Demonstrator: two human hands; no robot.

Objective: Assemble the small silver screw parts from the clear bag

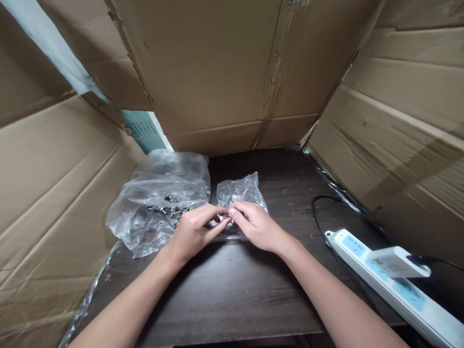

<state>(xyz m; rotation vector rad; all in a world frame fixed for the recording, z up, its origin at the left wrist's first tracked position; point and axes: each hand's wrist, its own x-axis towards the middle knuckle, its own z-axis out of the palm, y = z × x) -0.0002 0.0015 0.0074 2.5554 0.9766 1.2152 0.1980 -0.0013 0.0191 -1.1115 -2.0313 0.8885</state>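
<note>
My left hand (197,229) and my right hand (255,224) meet at the fingertips near the middle of the dark table (232,295). Both are pinched together around something too small to make out. Just behind them lies a small clear plastic bag (241,187), partly covered by my right hand. A larger clear bag (170,169) spreads out to the left, with several small metal parts (170,210) on it or in it. The fingers of my left hand are close to those parts.
Cardboard walls (217,67) enclose the table at the back, left and right. On the right lies a white power strip (391,285) with a white adapter (398,262) plugged in. A black cable (317,220) curves beside it. A teal printed sheet (145,130) shows at the back left.
</note>
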